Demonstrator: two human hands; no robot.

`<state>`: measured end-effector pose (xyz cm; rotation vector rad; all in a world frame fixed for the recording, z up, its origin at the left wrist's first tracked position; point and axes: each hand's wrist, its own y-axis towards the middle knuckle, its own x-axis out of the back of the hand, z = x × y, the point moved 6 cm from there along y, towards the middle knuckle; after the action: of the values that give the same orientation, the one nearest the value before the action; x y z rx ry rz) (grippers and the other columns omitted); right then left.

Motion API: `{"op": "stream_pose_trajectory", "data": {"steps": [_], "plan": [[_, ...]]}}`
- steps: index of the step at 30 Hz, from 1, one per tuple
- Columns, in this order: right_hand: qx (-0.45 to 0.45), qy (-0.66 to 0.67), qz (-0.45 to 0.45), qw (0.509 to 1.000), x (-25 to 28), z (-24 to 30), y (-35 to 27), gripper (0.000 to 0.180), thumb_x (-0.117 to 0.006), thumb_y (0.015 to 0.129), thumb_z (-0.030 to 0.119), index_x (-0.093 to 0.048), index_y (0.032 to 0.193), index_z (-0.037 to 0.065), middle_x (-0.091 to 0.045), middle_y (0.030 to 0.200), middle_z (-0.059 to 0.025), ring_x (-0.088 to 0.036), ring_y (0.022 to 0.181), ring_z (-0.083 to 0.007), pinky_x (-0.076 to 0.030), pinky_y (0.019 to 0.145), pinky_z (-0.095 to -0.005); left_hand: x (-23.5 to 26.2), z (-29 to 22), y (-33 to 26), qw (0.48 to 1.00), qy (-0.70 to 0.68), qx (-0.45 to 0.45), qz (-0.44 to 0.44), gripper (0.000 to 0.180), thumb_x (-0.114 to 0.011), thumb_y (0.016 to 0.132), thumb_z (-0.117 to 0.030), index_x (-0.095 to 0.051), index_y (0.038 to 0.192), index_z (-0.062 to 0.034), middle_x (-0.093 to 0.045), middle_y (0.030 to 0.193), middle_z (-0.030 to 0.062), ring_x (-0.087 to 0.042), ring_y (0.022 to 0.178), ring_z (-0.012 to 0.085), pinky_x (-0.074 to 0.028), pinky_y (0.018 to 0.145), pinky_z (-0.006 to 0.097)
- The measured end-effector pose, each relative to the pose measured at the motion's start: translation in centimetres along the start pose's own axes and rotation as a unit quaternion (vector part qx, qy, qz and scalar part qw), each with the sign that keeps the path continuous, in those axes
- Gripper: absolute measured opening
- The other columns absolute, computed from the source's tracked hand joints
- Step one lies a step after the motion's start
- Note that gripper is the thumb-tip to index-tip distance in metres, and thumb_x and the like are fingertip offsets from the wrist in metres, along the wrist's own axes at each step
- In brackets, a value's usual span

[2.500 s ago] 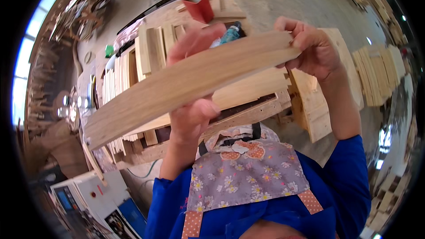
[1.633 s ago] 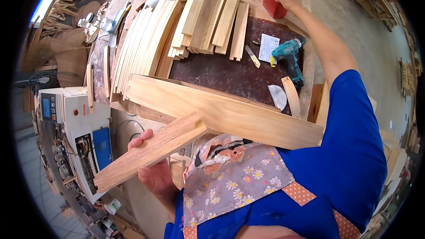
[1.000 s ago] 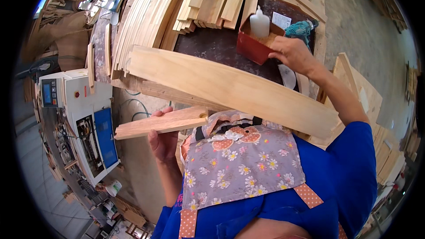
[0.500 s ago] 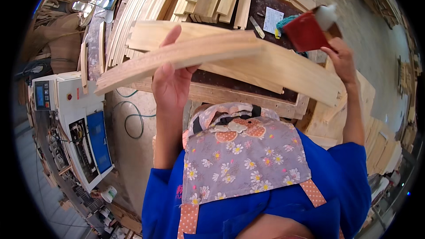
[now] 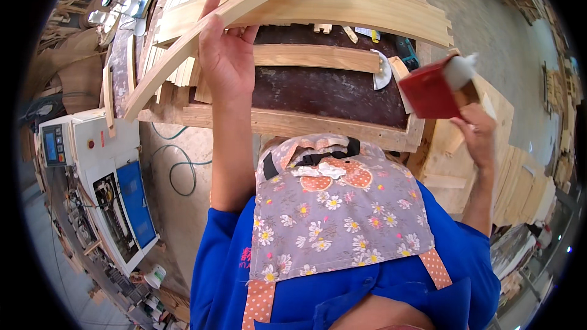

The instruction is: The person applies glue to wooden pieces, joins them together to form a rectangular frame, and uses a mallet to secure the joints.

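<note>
My left hand is raised and grips a long pale wooden slat that slants from lower left to upper right over the workbench. My right hand holds up a red box-shaped container with a white nozzle at the bench's right edge. A wide curved plank lies across the dark bench top, just beyond the slat. A shorter plank lies under it.
Stacks of thin slats lean at the back left of the bench. A white machine with a blue panel stands to the left. Plank piles sit at the right. A teal power tool lies on the bench.
My left hand lifted the slat from beside my waist up over the bench. My right hand fetched the red container from the far bench and brought it to the right edge.
</note>
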<state>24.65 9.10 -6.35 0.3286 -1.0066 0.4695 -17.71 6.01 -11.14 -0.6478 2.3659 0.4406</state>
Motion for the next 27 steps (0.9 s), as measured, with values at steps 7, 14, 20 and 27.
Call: {"op": "stream_pose_trajectory", "data": {"steps": [7, 14, 20, 27], "plan": [[0.105, 0.035, 0.161, 0.981, -11.0, 1.6, -0.1, 0.016, -0.068, 0.078, 0.015, -0.058, 0.079, 0.002, -0.054, 0.077, -0.0117, -0.058, 0.073, -0.0307, -0.047, 0.063, -0.0382, -1.5, 0.9, -1.4, 0.998, -0.003, 0.029, 0.048, 0.061, -0.056, 0.089, -0.040, -0.039, 0.137, -0.0064, -0.053, 0.125, 0.0151, -0.051, 0.117, 0.0246, -0.041, 0.102, 0.047], [0.172, 0.002, 0.114, 0.979, -14.5, 3.5, 2.5, 0.018, -0.066, 0.078, 0.015, -0.053, 0.075, 0.005, -0.051, 0.076, -0.0084, -0.058, 0.073, -0.0295, -0.048, 0.062, -0.0382, 0.0, -0.2, -5.3, 0.999, 0.004, 0.040, 0.017, 0.067, -0.054, 0.088, -0.044, -0.035, 0.139, -0.0044, -0.049, 0.130, 0.0157, -0.045, 0.123, 0.0263, -0.035, 0.105, 0.047], [0.206, 0.055, 0.146, 0.966, -14.9, 5.5, 4.7, 0.011, -0.062, 0.083, 0.019, -0.061, 0.081, 0.008, -0.058, 0.080, -0.0076, -0.061, 0.078, -0.0265, -0.048, 0.063, -0.0393, 5.2, -0.2, -15.2, 0.989, -0.037, 0.067, -0.125, 0.063, -0.059, 0.089, -0.036, -0.040, 0.133, 0.0050, -0.052, 0.127, 0.0153, -0.056, 0.108, 0.0203, -0.049, 0.089, 0.032], [0.307, -0.165, 0.214, 0.913, -16.8, 7.5, 8.2, 0.012, -0.059, 0.072, 0.009, -0.068, 0.077, 0.004, -0.065, 0.076, -0.0127, -0.065, 0.073, -0.0292, -0.051, 0.062, -0.0371, 3.9, 3.7, -21.2, 0.959, -0.093, 0.135, -0.231, 0.060, -0.061, 0.088, -0.036, -0.046, 0.128, 0.0059, -0.058, 0.117, 0.0107, -0.058, 0.107, 0.0181, -0.050, 0.097, 0.033]]}}
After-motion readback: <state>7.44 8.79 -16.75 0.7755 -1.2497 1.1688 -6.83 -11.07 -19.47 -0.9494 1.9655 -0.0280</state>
